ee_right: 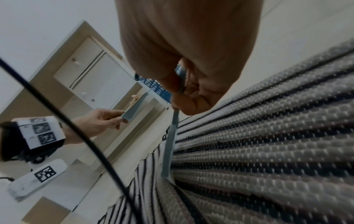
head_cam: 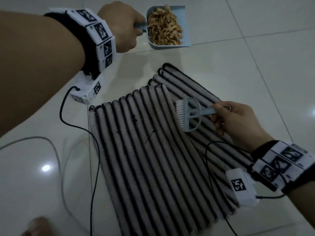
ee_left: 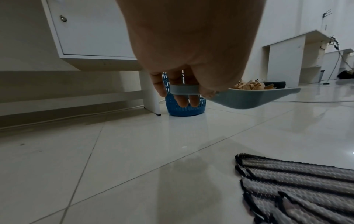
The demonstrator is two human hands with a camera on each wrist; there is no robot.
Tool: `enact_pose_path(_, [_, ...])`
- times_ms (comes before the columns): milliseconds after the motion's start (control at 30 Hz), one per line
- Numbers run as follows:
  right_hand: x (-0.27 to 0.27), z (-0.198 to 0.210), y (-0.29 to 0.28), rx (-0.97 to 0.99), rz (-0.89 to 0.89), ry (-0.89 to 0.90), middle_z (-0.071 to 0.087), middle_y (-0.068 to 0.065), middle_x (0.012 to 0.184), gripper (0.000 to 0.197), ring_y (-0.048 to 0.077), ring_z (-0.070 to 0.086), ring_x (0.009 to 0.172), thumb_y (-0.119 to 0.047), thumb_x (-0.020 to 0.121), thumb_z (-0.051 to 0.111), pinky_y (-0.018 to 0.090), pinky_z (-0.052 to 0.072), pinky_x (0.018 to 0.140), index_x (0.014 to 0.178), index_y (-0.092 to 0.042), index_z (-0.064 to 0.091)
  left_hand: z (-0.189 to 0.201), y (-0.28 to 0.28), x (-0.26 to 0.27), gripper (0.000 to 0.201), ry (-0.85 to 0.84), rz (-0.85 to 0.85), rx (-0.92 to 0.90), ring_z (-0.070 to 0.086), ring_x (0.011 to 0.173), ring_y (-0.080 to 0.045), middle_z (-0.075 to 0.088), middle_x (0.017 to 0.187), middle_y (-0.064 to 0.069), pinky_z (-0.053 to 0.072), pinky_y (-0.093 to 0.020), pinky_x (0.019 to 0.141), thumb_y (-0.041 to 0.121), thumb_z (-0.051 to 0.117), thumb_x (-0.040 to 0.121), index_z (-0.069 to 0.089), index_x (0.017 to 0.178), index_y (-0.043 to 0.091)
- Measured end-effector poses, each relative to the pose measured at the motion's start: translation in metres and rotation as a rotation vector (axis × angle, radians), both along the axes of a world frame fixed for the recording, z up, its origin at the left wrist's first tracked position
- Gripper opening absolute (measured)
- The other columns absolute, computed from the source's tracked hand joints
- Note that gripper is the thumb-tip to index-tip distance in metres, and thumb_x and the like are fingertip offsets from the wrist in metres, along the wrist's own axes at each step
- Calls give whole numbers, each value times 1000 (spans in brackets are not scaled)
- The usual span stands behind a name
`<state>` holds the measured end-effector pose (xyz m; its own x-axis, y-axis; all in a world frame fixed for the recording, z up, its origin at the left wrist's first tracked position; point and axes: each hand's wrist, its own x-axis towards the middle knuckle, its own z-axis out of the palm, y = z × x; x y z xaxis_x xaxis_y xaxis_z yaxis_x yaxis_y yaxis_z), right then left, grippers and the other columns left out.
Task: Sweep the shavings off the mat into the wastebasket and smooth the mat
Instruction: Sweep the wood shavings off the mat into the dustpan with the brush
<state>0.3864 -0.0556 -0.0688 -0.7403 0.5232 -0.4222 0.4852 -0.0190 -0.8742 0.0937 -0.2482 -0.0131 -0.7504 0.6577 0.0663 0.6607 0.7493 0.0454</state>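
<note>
My left hand (head_cam: 121, 26) grips the handle of a pale blue dustpan (head_cam: 167, 46) full of tan shavings (head_cam: 164, 28), held above the floor beyond the mat. In the left wrist view the dustpan (ee_left: 249, 98) hangs level, and a blue wastebasket (ee_left: 184, 109) stands behind my fingers (ee_left: 184, 100). My right hand (head_cam: 233, 120) holds a small blue brush (head_cam: 189, 114) by its handle, white bristles over the striped grey and black mat (head_cam: 150, 159). The mat's far right part is folded over itself. The right wrist view shows the brush handle (ee_right: 170, 145) against the mat (ee_right: 268, 151).
White tiled floor (head_cam: 255, 57) surrounds the mat. A white cabinet (ee_left: 91, 37) on legs stands left of the wastebasket. Black cables (head_cam: 95, 159) trail from both wrist devices across the mat's edges. A bare foot (head_cam: 37, 227) shows at the bottom left. White desks (ee_left: 287, 60) stand far right.
</note>
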Motion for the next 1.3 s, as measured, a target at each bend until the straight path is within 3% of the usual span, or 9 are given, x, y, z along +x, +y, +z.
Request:
enact_pose_path(167, [10, 5, -34, -34, 171, 4, 60, 4, 58, 21, 19, 49, 49, -11, 104, 52, 27, 40, 42, 89, -12, 68, 7, -15, 0, 25, -8, 5, 10, 49, 81, -37, 63, 110, -16, 43, -48, 74, 22, 43, 101, 57, 120, 18])
enact_pose_path(367, [37, -8, -85, 244, 578, -45, 68, 2, 69, 17, 15, 58, 54, -26, 102, 54, 31, 49, 52, 93, -26, 69, 12, -27, 2, 23, -5, -4, 8, 56, 88, -39, 66, 103, -13, 47, -49, 80, 25, 42, 98, 60, 111, 19])
enact_pose_path(467, [46, -8, -93, 225, 572, -34, 68, 4, 71, 18, 8, 56, 53, -24, 102, 53, 27, 48, 52, 95, -25, 69, 9, -34, 5, 25, -13, 2, 44, 56, 89, -38, 65, 104, -13, 46, -47, 78, 25, 41, 99, 59, 114, 20])
enact_pose_path(533, [44, 0, -81, 273, 518, -2, 68, 1, 69, 19, 15, 57, 52, -22, 102, 54, 33, 49, 51, 92, -27, 69, 6, -38, 10, 27, -25, 6, 74, 56, 90, -38, 65, 108, -13, 41, -44, 75, 26, 40, 100, 58, 118, 21])
enact_pose_path(700, [30, 30, -18, 375, 180, 99, 63, 1, 64, 20, 14, 52, 51, -13, 103, 53, 30, 44, 51, 94, -13, 71, 3, -36, 30, 33, -124, 31, 118, 49, 85, -27, 62, 117, -11, 36, -38, 75, 20, 37, 103, 52, 132, 16])
enact_pose_path(833, [40, 40, -11, 548, 302, 172, 64, 3, 65, 16, 8, 50, 48, -18, 101, 55, 24, 42, 48, 95, -19, 70, 3, -29, 34, 37, -176, 31, 163, 53, 103, -20, 55, 137, -7, 29, -32, 79, 17, 38, 103, 47, 139, 19])
enact_pose_path(933, [59, 44, -53, 573, 595, 263, 64, -9, 65, 13, 5, 53, 49, -22, 100, 58, 9, 37, 49, 99, -21, 71, 2, -25, 36, 35, -130, -11, 138, 56, 101, -30, 61, 128, -11, 33, -37, 77, 19, 38, 102, 51, 135, 19])
enact_pose_path(1100, [85, 18, -98, 661, 1018, 337, 68, 4, 78, 24, 23, 59, 60, -21, 104, 49, 38, 50, 53, 102, -9, 70, 0, -21, 38, 28, -71, -81, 82, 58, 92, -36, 66, 110, -13, 41, -41, 75, 23, 41, 100, 58, 122, 21])
enact_pose_path(1300, [73, 23, -63, 919, 775, 375, 69, 8, 73, 24, 27, 60, 54, -18, 98, 51, 38, 49, 47, 103, -4, 70, -3, -15, 47, 28, -41, -110, 7, 56, 96, -40, 66, 111, -14, 48, -49, 86, 22, 45, 99, 60, 122, 18])
